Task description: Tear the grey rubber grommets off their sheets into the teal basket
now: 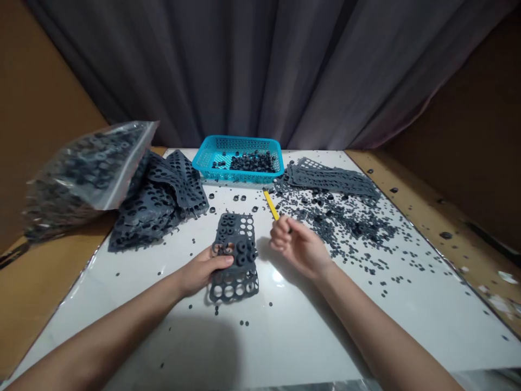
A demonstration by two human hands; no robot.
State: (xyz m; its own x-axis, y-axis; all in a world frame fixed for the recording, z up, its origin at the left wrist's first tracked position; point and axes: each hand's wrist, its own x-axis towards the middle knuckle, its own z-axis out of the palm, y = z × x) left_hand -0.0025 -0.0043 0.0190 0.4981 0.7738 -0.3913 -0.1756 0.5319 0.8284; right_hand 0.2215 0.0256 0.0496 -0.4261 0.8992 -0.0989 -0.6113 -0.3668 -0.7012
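Observation:
My left hand (203,267) grips a black perforated rubber sheet (234,277), thumb on top and fingers underneath. Thick ring-shaped pieces (241,252) still sit in part of this sheet; elsewhere it has open round holes. To its right, my right hand (299,244) is raised with curled fingers, apart from the sheet. A small dark spot shows at its fingertips, but what they hold is unclear. A narrow yellow stick (271,205) reaches up to these fingers, its near end hidden; I cannot tell whether it is held or lies behind.
A blue plastic basket (238,177) with black rings stands at the back. At left, a clear zip bag (93,174) of black pieces leans by folded perforated sheets (150,209). Stacked punched sheets (334,180) and scattered small black discs (358,228) cover the right side of the white table (309,342).

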